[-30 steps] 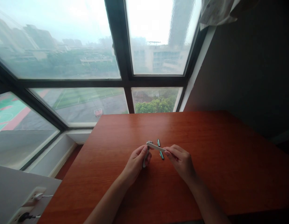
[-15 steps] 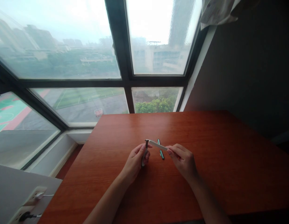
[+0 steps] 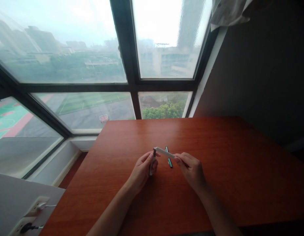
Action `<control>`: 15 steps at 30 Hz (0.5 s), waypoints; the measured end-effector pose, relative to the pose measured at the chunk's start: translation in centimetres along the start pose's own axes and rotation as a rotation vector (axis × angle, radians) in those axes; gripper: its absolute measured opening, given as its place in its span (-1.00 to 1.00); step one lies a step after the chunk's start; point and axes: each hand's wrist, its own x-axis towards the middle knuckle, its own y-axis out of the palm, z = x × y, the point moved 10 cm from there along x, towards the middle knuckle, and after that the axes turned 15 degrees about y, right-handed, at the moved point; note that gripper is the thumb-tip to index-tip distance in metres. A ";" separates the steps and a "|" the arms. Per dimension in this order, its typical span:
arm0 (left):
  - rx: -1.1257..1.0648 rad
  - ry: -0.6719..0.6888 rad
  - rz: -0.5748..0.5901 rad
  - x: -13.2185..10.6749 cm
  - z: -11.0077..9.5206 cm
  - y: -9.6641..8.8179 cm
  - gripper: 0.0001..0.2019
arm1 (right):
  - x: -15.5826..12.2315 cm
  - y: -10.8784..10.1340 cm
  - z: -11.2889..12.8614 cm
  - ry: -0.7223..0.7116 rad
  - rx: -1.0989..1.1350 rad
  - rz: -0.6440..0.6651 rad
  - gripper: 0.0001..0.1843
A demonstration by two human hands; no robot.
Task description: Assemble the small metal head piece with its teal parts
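Observation:
My left hand (image 3: pixel 141 171) is closed around a slim dark-and-white handle (image 3: pixel 151 169), held nearly upright above the table. Its upper end is dark, with a small tip pointing left. Between the thumb and fingers of my right hand (image 3: pixel 191 167) is a slim white stick (image 3: pixel 164 152), slanting up to the left. The stick's far end meets or nearly meets the top of the handle; I cannot tell whether they touch. Beyond the hands, narrow black-and-teal strips like razor cartridges (image 3: pixel 170 163) lie on the table, partly behind the stick.
The reddish-brown wooden table (image 3: pixel 240 170) reaches to the large dark-framed window (image 3: pixel 132 86). Low on the left wall are sockets with a white plug (image 3: pixel 41 206) and a black plug (image 3: pixel 26 227). Pale cloth (image 3: pixel 230 14) hangs at upper right.
My right hand and the white stick have shifted slightly left. The stick's far end sits a little further left at the handle's top. My left hand stays nearly still.

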 end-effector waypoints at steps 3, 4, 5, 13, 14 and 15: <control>-0.002 0.011 -0.014 0.0 -0.1 -0.2 -0.75 | 0.1 0.0 -0.4 0.009 0.001 -0.014 -0.75; -0.003 0.017 -0.023 0.0 -0.1 -0.3 -0.75 | 0.1 -0.1 -0.5 0.015 0.003 -0.018 -0.74; -0.005 0.026 -0.033 0.0 -0.3 -0.4 -0.75 | 0.1 -0.1 -0.6 0.020 0.007 -0.022 -0.74; 0.058 0.037 -0.043 0.1 -0.1 -0.5 -0.72 | 0.1 0.3 -0.6 0.042 0.057 0.025 -0.71; 0.076 0.043 -0.042 0.1 -0.1 -0.6 -0.71 | 0.1 0.4 -0.5 0.038 0.058 0.033 -0.71; 0.095 0.043 -0.032 0.1 0.0 -0.6 -0.69 | 0.1 0.5 -0.4 0.033 0.060 0.039 -0.71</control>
